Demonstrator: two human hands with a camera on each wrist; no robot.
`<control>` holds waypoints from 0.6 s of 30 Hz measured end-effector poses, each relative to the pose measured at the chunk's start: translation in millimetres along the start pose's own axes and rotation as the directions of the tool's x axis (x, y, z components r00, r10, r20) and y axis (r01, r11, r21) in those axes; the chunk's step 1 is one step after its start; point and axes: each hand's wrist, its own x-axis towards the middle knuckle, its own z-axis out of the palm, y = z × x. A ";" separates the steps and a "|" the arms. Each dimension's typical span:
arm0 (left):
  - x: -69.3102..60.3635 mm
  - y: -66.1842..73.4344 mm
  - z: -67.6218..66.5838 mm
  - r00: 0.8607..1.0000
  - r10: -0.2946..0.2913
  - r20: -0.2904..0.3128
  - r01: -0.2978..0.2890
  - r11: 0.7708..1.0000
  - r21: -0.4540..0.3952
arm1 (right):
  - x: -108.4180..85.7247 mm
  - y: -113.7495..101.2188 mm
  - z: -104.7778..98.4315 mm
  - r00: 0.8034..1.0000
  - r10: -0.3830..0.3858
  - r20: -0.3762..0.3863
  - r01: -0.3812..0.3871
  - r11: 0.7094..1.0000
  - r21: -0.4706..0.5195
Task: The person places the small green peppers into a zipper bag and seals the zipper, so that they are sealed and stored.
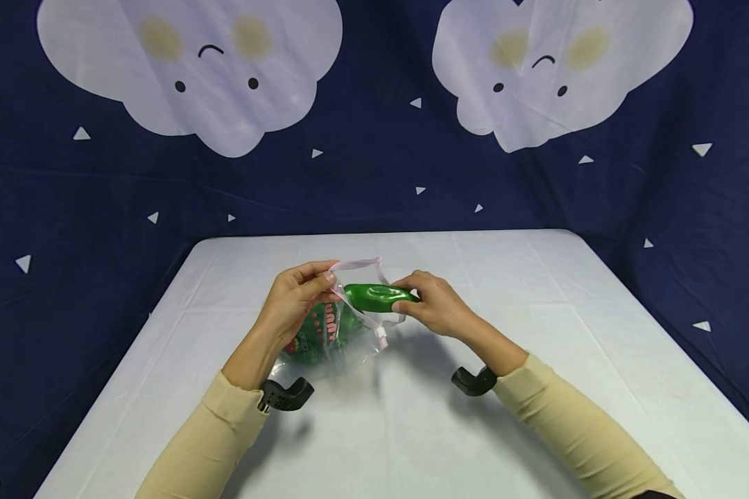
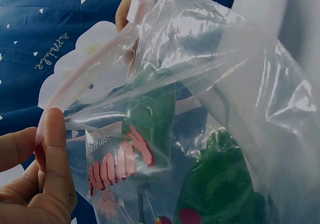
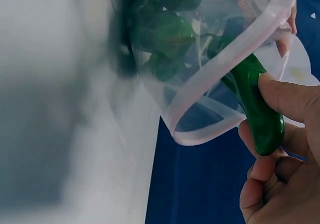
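Note:
My left hand pinches the pink rim of a clear zip bag between thumb and fingers. The bag hangs over the table with its mouth held open to the right. A glossy green pepper is gripped at one end by my right hand. Its other end reaches through the bag's mouth, as the right wrist view also shows. Inside the bag are rounded green items, partly blurred by the plastic. Red and pink print marks the bag's side. A white slider sits on the zip edge.
A white-covered table lies beneath both hands. Behind it hangs a dark blue curtain with pale clouds and small triangles. Black wrist devices stick out from both forearms near the sleeve cuffs.

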 end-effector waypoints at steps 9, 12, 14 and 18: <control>-0.6 0.6 -0.4 1.000 0.002 0.000 -0.002 1.000 0.001 | 3.6 -8.0 6.2 0.999 0.001 0.044 0.002 0.998 -0.069; -0.5 0.6 -0.2 1.000 -0.001 -0.001 0.001 1.000 0.001 | 4.0 -9.3 8.9 0.999 0.004 0.053 0.000 0.997 -0.083; -0.5 0.6 -0.2 1.000 -0.003 -0.002 0.003 1.000 0.001 | 4.5 -10.4 10.1 0.998 0.000 0.057 0.005 0.996 -0.091; -0.4 0.5 -0.4 1.000 -0.006 -0.002 0.006 1.000 0.006 | 6.1 -12.9 11.5 0.998 -0.022 0.055 0.028 0.994 -0.106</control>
